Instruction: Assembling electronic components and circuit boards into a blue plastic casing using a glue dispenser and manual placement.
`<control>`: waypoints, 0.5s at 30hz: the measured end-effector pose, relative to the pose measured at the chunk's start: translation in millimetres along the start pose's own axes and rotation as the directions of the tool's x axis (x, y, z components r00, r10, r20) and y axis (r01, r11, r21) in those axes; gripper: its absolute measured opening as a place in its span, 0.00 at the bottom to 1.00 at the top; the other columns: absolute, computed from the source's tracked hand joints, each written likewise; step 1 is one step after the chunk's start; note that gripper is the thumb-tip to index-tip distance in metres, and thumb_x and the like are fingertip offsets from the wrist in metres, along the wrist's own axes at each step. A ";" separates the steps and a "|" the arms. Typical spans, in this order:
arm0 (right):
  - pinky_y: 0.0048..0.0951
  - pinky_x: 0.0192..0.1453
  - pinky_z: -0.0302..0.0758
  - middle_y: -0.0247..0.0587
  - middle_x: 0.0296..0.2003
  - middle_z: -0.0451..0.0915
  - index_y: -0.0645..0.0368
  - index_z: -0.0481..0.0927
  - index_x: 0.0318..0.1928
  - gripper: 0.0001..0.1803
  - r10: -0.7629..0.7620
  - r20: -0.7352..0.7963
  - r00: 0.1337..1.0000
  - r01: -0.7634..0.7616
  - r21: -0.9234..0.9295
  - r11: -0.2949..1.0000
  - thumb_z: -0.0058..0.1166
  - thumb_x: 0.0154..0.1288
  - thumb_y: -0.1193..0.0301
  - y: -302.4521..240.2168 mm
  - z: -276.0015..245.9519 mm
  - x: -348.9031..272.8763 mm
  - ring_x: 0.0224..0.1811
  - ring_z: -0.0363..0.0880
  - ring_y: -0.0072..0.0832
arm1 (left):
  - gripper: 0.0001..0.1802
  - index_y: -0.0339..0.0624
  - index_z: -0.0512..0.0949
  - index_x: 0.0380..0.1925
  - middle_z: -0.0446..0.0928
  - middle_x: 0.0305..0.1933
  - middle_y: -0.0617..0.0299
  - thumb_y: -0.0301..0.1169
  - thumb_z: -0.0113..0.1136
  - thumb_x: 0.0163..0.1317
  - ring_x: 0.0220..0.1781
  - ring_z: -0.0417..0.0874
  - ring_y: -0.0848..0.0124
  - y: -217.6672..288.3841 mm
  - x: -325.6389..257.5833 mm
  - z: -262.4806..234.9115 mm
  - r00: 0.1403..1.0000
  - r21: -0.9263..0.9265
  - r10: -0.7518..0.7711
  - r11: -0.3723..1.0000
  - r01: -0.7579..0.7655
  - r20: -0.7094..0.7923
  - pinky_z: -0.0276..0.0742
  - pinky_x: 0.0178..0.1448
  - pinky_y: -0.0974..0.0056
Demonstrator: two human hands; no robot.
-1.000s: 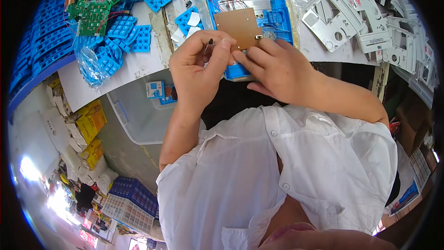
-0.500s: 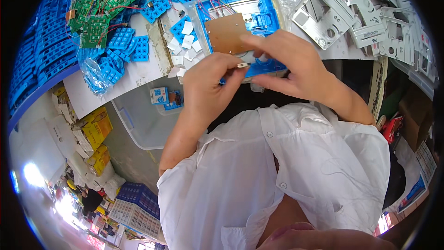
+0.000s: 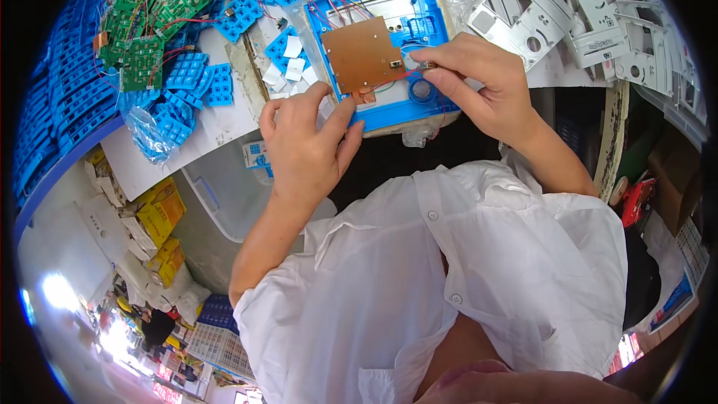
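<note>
A blue plastic casing (image 3: 389,114) lies in front of me with a brown circuit board (image 3: 361,56) inside, copper-brown side up. Thin red and other coloured wires run from the board. My right hand (image 3: 486,78) pinches a small metallic part (image 3: 427,65) between thumb and fingertips, above the board's right edge; its exact kind is too small to tell. My left hand (image 3: 303,138) is at the casing's near left corner, fingers apart, with nothing visible in it. Below the right fingertips sits a round blue ring (image 3: 422,90) of the casing.
Green circuit boards (image 3: 142,63) and blue keypads (image 3: 187,71) are heaped at the left. White square pieces (image 3: 294,69) lie beside the casing. Silver-grey panels (image 3: 520,15) pile up at the right. A clear plastic bin (image 3: 224,198) stands below the table edge.
My left hand has let go of a small pale part and moved left to the casing's corner. My right hand has closed from a spread pose into a pinch on the metallic part.
</note>
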State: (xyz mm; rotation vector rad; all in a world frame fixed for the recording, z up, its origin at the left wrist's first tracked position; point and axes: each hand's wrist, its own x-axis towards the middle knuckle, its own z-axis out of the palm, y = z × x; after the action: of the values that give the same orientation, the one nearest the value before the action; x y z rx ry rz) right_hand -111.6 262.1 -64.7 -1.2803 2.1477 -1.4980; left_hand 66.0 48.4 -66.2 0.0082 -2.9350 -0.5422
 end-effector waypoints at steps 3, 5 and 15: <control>0.22 0.31 0.71 0.38 0.28 0.84 0.66 0.88 0.41 0.06 0.042 -0.019 0.999 -0.042 -0.022 0.999 0.64 0.68 0.76 -0.3 -3.3 -8.4 0.27 0.77 0.20 | 0.18 0.52 0.85 0.50 0.78 0.57 0.59 0.37 0.72 0.59 0.50 0.78 0.63 3.7 3.5 -3.6 0.999 0.098 0.042 0.994 -0.045 0.031 0.61 0.63 0.48; 0.22 0.28 0.68 0.36 0.25 0.81 0.67 0.87 0.39 0.07 0.256 0.089 0.963 -0.258 0.013 0.966 0.63 0.70 0.74 -9.8 -10.3 -10.3 0.24 0.73 0.18 | 0.19 0.52 0.84 0.51 0.77 0.57 0.59 0.37 0.72 0.58 0.50 0.78 0.62 5.0 7.9 -7.0 0.996 0.137 0.063 0.988 -0.071 0.061 0.61 0.63 0.48; 0.31 0.24 0.64 0.42 0.18 0.76 0.65 0.81 0.28 0.16 0.439 0.289 0.851 -0.480 0.088 0.873 0.60 0.71 0.67 -28.3 -16.7 -19.1 0.17 0.66 0.29 | 0.18 0.47 0.83 0.47 0.81 0.48 0.60 0.28 0.74 0.55 0.46 0.81 0.59 32.0 50.6 13.7 0.983 -0.328 0.163 0.927 -0.182 -0.085 0.72 0.49 0.56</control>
State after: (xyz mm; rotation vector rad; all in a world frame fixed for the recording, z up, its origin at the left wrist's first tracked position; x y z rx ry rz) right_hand -95.7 284.6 -38.5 -0.7753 1.9359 -1.1926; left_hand 14.7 81.4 -59.7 -0.2681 -2.7144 -0.9840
